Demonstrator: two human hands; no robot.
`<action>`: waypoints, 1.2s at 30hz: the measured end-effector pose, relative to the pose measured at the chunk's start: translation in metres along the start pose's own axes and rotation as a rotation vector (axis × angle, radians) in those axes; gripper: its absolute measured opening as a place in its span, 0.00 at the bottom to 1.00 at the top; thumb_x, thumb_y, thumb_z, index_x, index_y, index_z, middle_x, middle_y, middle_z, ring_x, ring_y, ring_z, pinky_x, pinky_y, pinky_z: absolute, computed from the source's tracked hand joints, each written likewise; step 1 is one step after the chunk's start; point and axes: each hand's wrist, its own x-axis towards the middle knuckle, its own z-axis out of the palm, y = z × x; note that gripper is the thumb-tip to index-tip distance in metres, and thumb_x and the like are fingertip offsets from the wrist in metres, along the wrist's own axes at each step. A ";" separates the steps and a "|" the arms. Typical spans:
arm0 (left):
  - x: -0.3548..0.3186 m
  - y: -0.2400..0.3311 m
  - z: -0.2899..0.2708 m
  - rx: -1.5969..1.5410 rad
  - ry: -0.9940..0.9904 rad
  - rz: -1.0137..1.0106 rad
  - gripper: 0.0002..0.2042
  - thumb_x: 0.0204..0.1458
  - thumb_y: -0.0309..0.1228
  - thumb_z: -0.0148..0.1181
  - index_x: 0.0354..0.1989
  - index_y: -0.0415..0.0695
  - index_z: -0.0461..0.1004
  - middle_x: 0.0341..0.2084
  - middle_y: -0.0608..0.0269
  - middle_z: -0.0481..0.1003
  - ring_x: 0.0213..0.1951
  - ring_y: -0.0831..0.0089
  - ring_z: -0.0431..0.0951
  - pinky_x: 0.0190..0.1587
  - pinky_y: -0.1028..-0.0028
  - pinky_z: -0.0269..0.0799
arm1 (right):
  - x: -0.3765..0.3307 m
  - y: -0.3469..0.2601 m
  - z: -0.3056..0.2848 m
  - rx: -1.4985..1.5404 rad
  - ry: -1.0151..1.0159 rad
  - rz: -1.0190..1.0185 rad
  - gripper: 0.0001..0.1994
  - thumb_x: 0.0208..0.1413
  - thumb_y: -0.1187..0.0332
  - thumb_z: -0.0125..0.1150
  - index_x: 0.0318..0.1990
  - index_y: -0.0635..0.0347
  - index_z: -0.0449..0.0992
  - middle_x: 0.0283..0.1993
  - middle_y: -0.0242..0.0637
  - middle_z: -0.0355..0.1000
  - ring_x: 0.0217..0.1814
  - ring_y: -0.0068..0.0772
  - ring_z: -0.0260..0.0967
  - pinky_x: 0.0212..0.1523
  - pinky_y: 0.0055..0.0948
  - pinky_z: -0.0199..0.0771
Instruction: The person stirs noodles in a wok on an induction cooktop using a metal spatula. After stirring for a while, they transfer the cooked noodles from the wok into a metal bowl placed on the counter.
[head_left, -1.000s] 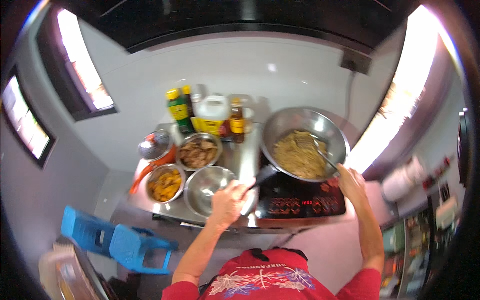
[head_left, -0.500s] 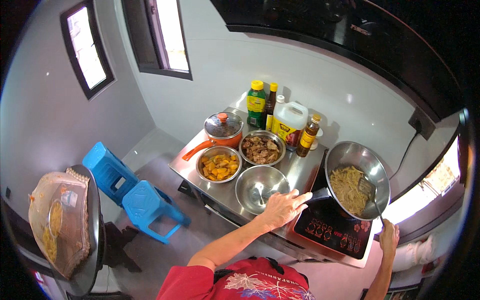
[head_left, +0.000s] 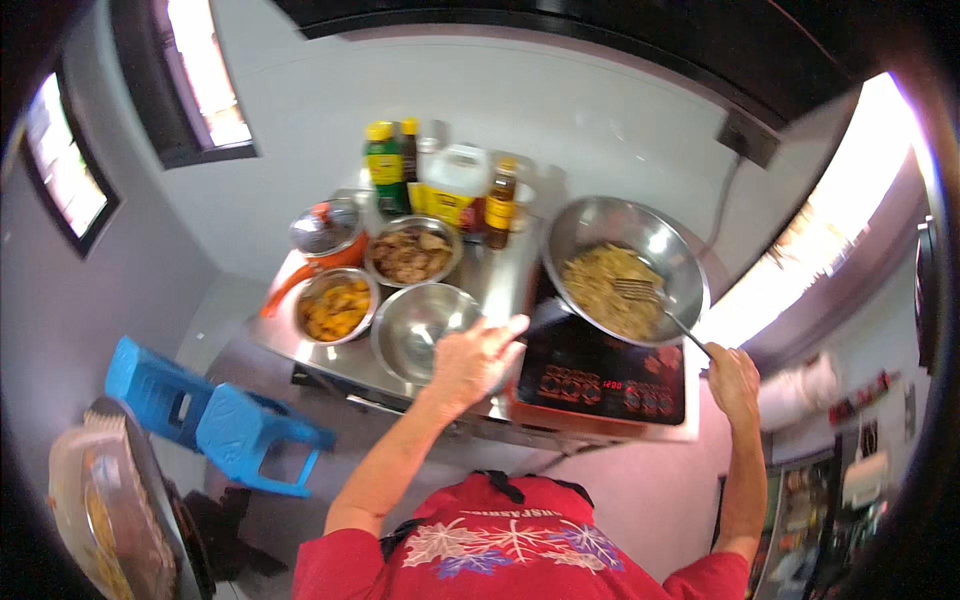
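- Right hand (head_left: 735, 384) wrapped round the spatula (head_left: 686, 330), whose head's in the wok (head_left: 598, 222), up and left of that hand
- Left hand (head_left: 472, 362) loose, fingers spread right by the wok's handle (head_left: 549, 315), can't tell if touching

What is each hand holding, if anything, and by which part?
Right hand: the slotted spatula, by the end of its handle. Left hand: fingers near the wok handle; whether they hold it cannot be told.

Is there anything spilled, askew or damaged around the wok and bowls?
Nothing stands out: the food lies inside the wok, and the metal bowls stand upright on the counter. Blur could hide small splashes.
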 end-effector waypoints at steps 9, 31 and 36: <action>0.003 0.003 -0.004 0.003 -0.010 0.011 0.18 0.49 0.36 0.65 0.50 0.58 0.76 0.25 0.64 0.72 0.25 0.61 0.76 0.27 0.65 0.72 | -0.031 -0.015 -0.071 -0.429 0.043 -0.165 0.06 0.51 0.68 0.56 0.32 0.51 0.80 0.30 0.37 0.74 0.34 0.37 0.76 0.30 0.37 0.74; 0.003 0.016 -0.003 0.036 0.047 -0.027 0.18 0.47 0.36 0.66 0.49 0.58 0.77 0.28 0.66 0.75 0.28 0.63 0.77 0.32 0.66 0.73 | 0.007 0.012 -0.038 -0.285 -0.001 -0.270 0.09 0.49 0.72 0.58 0.39 0.55 0.77 0.33 0.38 0.72 0.37 0.37 0.75 0.31 0.35 0.75; 0.005 0.020 -0.003 0.037 0.033 -0.051 0.18 0.47 0.35 0.66 0.49 0.57 0.77 0.30 0.63 0.77 0.32 0.62 0.78 0.34 0.67 0.74 | 0.026 0.018 -0.008 -0.273 0.128 -0.239 0.08 0.50 0.73 0.56 0.37 0.51 0.77 0.31 0.37 0.71 0.37 0.37 0.75 0.32 0.36 0.76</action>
